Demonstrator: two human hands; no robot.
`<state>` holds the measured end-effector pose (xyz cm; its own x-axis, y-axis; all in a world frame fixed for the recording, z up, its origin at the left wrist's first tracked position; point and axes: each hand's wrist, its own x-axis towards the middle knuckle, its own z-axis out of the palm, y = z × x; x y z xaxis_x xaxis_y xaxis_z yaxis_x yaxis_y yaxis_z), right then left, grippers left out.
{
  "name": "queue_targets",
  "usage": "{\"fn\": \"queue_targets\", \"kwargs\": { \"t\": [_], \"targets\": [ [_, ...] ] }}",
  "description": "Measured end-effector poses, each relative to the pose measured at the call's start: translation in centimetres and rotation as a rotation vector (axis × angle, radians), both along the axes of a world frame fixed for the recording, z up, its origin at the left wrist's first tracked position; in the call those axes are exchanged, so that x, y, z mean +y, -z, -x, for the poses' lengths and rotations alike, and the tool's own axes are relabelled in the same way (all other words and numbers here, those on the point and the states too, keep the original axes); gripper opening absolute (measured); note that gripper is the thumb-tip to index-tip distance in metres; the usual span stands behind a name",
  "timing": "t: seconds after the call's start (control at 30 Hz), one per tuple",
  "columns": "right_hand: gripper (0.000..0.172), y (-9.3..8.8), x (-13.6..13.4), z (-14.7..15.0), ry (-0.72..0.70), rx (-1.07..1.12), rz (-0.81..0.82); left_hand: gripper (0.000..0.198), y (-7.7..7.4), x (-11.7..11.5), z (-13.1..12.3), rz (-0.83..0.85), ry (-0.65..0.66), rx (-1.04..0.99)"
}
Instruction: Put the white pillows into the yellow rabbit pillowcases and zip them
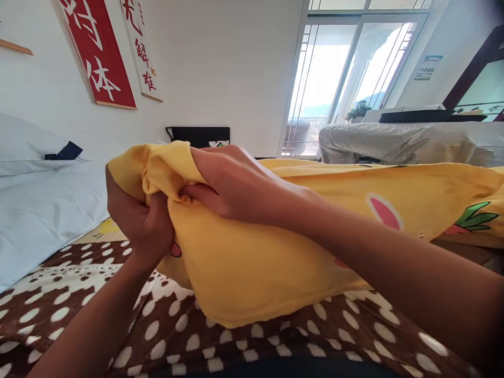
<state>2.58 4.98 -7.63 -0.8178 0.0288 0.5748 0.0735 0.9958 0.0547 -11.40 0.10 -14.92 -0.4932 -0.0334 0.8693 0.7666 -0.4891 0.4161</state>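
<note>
A yellow duvet cover (244, 257) with a cartoon print hangs from my two hands above the bed and stretches away to the right. My left hand (144, 220) is closed around a bunched end of it, with folds of the cloth lying over the fingers. Just to the right, my right hand (232, 181) pinches the same gathered part, its thumb pressed into the folds. The fingertips of both hands are partly hidden by the cloth. Pink shapes and a carrot with green leaves show on the cover's right side.
Beneath lies a brown blanket with white dots (157, 336). White bedding (31, 220) with a dark blue item (66, 151) on it is at the left. A plastic-wrapped piece of furniture (386, 142) stands by the glass door (326, 73). Hanging scrolls (104, 52) are on the wall.
</note>
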Motion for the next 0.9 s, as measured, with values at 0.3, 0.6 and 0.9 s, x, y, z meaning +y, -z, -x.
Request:
{"fn": "queue_targets", "kwargs": {
  "t": [0.3, 0.6, 0.9],
  "targets": [
    [0.016, -0.2, 1.2, -0.3, 0.095, 0.040, -0.042, 0.030, -1.4, -3.1, 4.4, 0.810, 0.651, -0.053],
    [0.021, -0.4, 1.8, -1.2, 0.125, 0.121, 0.086, 0.028, -2.0, -2.7, 4.1, 0.381, 0.541, -0.355],
    [0.006, 1.8, -1.0, 0.9, 0.097, 0.059, 0.030, 0.028, -1.6, -0.2, 0.2, -0.167, 0.086, -0.214]
  ]
}}
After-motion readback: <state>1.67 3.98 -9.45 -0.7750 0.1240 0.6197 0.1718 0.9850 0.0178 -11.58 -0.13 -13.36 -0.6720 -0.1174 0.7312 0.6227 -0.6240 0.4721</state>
